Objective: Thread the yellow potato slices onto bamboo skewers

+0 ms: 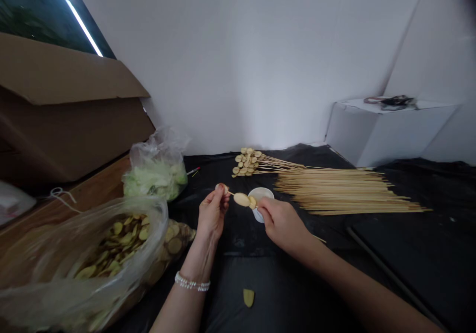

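Thin pale wooden skewer [231,193], threaded with flat yellowish slices [242,200]: is hanging in mid-air between both hands, its long axis slanting down from left to right. Left hand [213,211]: is pinching a partly hidden pale slice at the skewer's left end, fingers pointing up. Right hand [284,221]: is gripping the skewer just right of the threaded slices, its forearm slanting in from lower right. Round white bowl [261,190]: is sitting partly behind the right hand.

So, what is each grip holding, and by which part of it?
The right grip holds a wooden skewer just beside its threaded slices; the left grip pinches another slice at the skewer's tip, the exact contact partly hidden.
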Tool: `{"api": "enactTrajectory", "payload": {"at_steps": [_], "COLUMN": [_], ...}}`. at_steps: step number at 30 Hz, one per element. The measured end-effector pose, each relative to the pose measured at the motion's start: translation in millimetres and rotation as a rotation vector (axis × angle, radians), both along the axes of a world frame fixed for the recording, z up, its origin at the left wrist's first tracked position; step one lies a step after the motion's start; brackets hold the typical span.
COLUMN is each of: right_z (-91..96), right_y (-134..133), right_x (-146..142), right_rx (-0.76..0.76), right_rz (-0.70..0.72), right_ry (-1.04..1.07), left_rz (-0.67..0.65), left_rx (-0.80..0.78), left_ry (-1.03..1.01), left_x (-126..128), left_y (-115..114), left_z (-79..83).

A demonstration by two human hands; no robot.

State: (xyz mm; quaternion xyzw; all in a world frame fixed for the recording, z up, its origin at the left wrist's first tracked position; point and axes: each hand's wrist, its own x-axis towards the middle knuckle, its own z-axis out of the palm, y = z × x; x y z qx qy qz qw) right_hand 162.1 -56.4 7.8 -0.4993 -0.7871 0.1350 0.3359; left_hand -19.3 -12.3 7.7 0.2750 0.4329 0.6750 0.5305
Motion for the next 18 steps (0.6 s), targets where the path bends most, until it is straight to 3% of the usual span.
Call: {"api": "enactTrajectory", "payload": {"at_steps": [18], "right_z": [1.0], "right_y": [2.1], "right_x": [2.5], "right_rx": [-0.014], "right_rz": [0.007], "right_ry": [-0.001], "left_rz": [0.062], "left_rx": [0.045], "left_ry": [0.001], "left_x": [-0.8], "left_y": [1.0], "left_z": [0.0]}}
